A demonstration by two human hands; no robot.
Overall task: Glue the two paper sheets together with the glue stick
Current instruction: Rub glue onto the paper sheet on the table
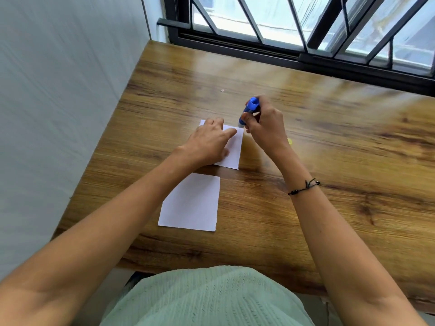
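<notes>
Two white paper sheets lie on the wooden table (pixel 329 142). The far sheet (pixel 234 149) is pressed flat by my left hand (pixel 209 142), fingers spread on it. The near sheet (pixel 191 203) lies bare, just below it, partly under my left forearm. My right hand (pixel 266 125) grips a blue glue stick (pixel 249 110), tilted, with its whitish tip down at the far sheet's upper right corner.
A small yellow object (pixel 290 141) peeks out behind my right wrist; it looks like the glue stick's cap. A white wall runs along the table's left edge. A barred window (pixel 306 31) stands behind the far edge.
</notes>
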